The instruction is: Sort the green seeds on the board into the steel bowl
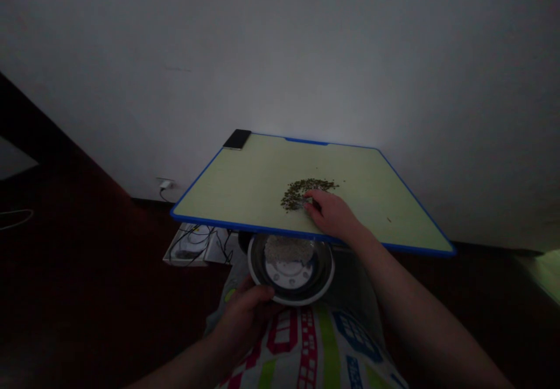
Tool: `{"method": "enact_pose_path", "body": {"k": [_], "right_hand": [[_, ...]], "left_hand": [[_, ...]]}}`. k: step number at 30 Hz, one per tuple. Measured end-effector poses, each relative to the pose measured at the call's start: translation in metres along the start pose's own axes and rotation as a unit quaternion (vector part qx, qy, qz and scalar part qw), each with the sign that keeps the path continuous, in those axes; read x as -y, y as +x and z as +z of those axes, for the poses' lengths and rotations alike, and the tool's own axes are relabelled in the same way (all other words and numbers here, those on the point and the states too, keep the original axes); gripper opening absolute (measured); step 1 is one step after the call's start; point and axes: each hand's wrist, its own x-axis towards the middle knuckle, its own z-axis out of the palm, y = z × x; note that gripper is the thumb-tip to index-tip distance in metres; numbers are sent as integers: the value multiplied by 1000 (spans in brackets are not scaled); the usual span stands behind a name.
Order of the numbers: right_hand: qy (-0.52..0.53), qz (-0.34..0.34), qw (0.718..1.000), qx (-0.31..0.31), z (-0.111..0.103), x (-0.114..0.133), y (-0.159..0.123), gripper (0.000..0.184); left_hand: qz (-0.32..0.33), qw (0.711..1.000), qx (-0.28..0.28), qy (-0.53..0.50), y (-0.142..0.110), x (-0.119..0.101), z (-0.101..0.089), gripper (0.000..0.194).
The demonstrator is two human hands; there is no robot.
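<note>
Your right hand (332, 215) on green board (236, 185) — fingers pressed together at small dark seeds (304, 192), pinching cannot tell; left hand (245, 322) grips metal bowl (330, 272) below board edge.

Matt green board, polished steel bowl, printed cloth

At 12 o'clock, the pale-green board (245, 185) looks like smooth matt laminate, trimmed with a slightly glossy blue plastic edge (306, 234); rough, dry green crumbs (301, 192) lie on it, and a glossy black phone (237, 139) sits at its far corner. At 6 o'clock, the steel bowl (329, 278) has a polished rim and holds rough, pale granules (289, 249). Below it, the printed cloth (315, 348) looks soft and matt. The wall (280, 56) behind is smooth matt paint.
</note>
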Motion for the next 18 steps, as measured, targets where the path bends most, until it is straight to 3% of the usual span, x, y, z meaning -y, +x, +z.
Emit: {"method": "enact_pose_path", "body": {"k": [4,11,18], "right_hand": [[-7,-12,1000,3,0,1,0,31],[-13,2,1000,-2,1,3,1,31],[-16,9,1000,2,1,5,5,32]], "left_hand": [[0,1000,-22,12,0,-1,0,68],[0,1000,5,13,0,-1,0,64],[-5,1000,-24,19,-3,-3,3,69]]}}
